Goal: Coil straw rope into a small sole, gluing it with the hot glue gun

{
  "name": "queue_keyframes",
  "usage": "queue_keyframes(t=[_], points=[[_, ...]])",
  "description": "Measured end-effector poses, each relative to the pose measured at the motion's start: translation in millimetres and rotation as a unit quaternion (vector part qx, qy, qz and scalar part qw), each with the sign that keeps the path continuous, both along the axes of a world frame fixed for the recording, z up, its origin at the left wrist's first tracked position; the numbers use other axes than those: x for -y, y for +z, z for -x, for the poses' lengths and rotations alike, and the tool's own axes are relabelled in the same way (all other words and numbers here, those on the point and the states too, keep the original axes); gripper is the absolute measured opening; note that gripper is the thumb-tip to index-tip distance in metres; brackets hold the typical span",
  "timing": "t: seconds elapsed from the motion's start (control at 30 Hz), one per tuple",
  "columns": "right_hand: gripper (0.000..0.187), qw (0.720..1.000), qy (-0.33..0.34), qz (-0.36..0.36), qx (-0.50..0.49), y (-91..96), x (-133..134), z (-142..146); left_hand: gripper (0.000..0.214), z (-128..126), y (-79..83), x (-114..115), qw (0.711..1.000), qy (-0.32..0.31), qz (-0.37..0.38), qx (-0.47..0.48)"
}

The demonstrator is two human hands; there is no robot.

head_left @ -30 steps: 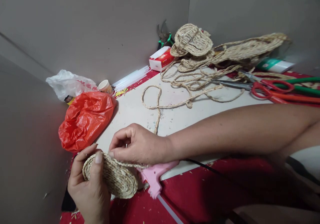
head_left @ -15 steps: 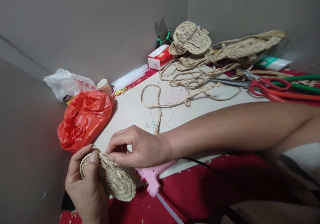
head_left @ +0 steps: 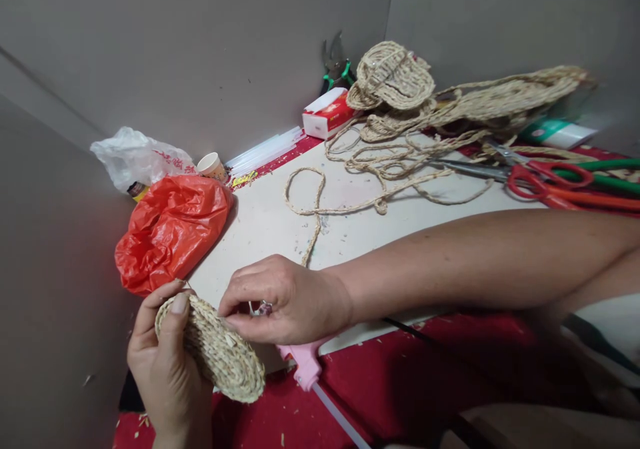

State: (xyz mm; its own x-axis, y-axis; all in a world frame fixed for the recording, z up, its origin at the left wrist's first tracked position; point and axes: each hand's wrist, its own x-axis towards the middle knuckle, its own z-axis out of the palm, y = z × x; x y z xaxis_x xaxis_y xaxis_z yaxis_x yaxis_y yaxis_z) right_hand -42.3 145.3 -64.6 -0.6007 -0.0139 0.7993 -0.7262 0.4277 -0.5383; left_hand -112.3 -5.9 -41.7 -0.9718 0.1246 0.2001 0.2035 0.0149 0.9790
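My left hand (head_left: 167,359) grips an oval coiled straw sole (head_left: 225,359), thumb on its upper face and fingers behind the far end. The sole is tilted, its near end hanging free. Thumb and fingertips of my right hand (head_left: 285,302) are pinched together at the sole's upper edge; what lies between them is hidden. A braided straw cord (head_left: 313,235) loops over the white board (head_left: 255,222) and passes out of sight behind my right hand. Below that hand lies a pink glue gun (head_left: 305,365), partly covered, with a glue stick (head_left: 340,415) in its back.
An orange-red plastic bag (head_left: 175,229), a clear bag (head_left: 135,159) and a paper cup (head_left: 212,167) stand at the left. Along the wall are glue sticks (head_left: 267,152), a red-white box (head_left: 327,112) and pruners (head_left: 337,69). Straw bundles (head_left: 515,95) and red-handled scissors (head_left: 530,179) lie right.
The view has shifted slightly. Both hands keep their places on the sole, and my right fingertips have moved a little along its edge. Something shiny now shows inside the curl of my right hand.
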Motion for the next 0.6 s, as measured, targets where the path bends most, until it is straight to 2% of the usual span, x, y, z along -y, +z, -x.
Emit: queue_keyframes(t=[0.2, 0.33, 0.43, 0.5, 0.6], points=[[0.017, 0.998, 0.001, -0.048, -0.03, -3.6, -1.0, 1.6, 0.027, 0.4, -0.5, -1.3, 1.0, 0.008, 0.009, -0.009], [0.017, 0.998, 0.012, -0.043, -0.035, -6.6, -0.6, 2.0, 0.025, 0.1, -3.0, -3.4, 1.0, 0.013, 0.019, -0.013], [0.017, 0.999, 0.037, 0.0, -0.009, -4.7, -0.3, 0.8, 0.024, 0.6, -4.9, -4.8, 1.0, 0.008, 0.02, -0.014], [0.015, 0.995, 0.067, 0.058, 0.048, -1.0, 0.1, -0.8, 0.024, 1.1, -4.7, -5.6, 1.0, 0.002, 0.013, -0.009], [0.007, 0.964, 0.113, 0.171, 0.166, 5.4, 1.6, -3.4, 0.024, 1.8, -2.0, -6.0, 1.0, 0.01, 0.004, -0.013]])
